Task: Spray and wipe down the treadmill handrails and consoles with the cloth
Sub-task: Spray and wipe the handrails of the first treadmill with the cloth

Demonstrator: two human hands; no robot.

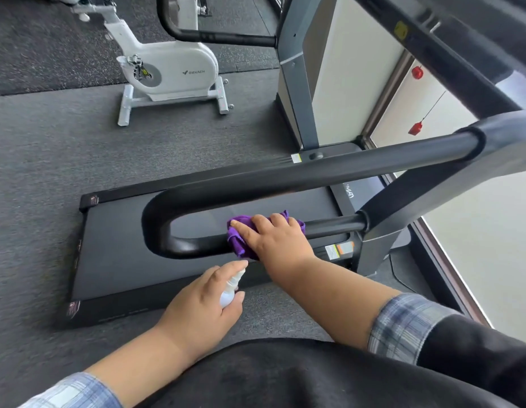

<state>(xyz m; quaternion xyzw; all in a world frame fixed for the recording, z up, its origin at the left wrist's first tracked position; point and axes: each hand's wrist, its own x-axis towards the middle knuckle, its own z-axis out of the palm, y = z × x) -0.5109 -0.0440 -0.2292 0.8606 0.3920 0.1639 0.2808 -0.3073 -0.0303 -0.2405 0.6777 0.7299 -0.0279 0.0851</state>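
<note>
A black U-shaped treadmill handrail (285, 178) loops across the middle of the view. My right hand (273, 234) grips a purple cloth (238, 242) wrapped around the lower bar of that handrail. Just below it, my left hand (206, 298) holds a small white spray bottle (231, 290), nozzle pointing up toward the cloth. The treadmill's console (450, 33) runs along the upper right, seen from the side and mostly cut off.
The treadmill belt deck (114, 260) lies on grey floor matting beneath the handrail. A white exercise bike (167, 69) stands at the back left. A second treadmill upright (297, 69) rises at top centre. A window wall runs along the right.
</note>
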